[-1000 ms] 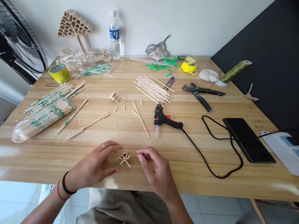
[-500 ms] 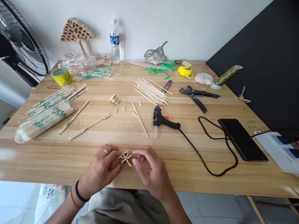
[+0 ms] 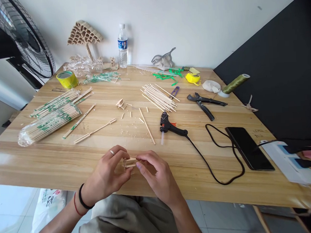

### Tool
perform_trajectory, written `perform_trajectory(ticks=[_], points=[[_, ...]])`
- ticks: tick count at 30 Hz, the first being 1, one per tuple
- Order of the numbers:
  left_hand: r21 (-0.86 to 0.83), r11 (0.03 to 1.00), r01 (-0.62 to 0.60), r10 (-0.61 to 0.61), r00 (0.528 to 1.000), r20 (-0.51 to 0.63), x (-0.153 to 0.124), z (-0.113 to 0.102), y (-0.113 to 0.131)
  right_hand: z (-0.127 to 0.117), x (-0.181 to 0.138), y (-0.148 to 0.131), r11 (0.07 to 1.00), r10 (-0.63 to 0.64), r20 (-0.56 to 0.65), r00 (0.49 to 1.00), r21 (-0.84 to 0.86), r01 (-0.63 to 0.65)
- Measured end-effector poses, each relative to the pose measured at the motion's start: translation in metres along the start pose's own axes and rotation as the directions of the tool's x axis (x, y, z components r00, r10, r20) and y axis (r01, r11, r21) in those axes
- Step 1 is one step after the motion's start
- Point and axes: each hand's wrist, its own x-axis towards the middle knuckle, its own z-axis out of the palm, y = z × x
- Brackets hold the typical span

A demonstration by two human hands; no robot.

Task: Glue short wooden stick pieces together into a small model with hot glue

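A small piece made of glued wooden sticks (image 3: pixel 129 162) is held just above the near edge of the wooden table (image 3: pixel 69 162), seen edge-on. My left hand (image 3: pixel 106 176), with a ring and dark wristbands, pinches its left side. My right hand (image 3: pixel 156 177) pinches its right end with thumb and fingertips. Both hands are closed on the piece.
A black glue gun (image 3: pixel 171 126) with its cord lies just beyond my right hand, with a loose stick (image 3: pixel 147 125) beside it. Farther back are a pile of bare sticks (image 3: pixel 158 95), wrapped chopstick bundles (image 3: pixel 47 120), black cutters (image 3: pixel 205 103), a phone (image 3: pixel 248 147), yellow tape (image 3: pixel 67 79), a water bottle (image 3: pixel 122 47) and a fan (image 3: pixel 15 37).
The stick piece lay flat on the table between my hands. Both hands closed in, took hold of it and tipped it up on edge.
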Motion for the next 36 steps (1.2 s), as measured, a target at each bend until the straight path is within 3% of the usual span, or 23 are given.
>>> perform_trajectory(ticks=[11, 19, 26, 36], points=[[0.107, 0.987, 0.120, -0.129, 0.988, 0.083, 0.010, 0.019, 0.005, 0.014, -0.004, 0.016, 0.991, -0.057, -0.079, 0.995, -0.125, 0.047], [-0.046, 0.993, 0.112, -0.108, 0.990, 0.089, 0.001, -0.001, -0.011, 0.007, -0.011, 0.016, 0.995, -0.061, -0.187, 0.981, -0.091, 0.045], [-0.113, 0.991, 0.071, -0.065, 0.996, 0.059, -0.011, 0.005, -0.026, 0.003, -0.014, 0.013, 0.997, -0.060, -0.095, 0.994, -0.055, 0.055], [-0.146, 0.989, 0.029, -0.026, 0.999, 0.019, -0.009, 0.011, -0.027, 0.006, -0.008, 0.013, 0.994, -0.097, -0.115, 0.989, -0.071, 0.089]])
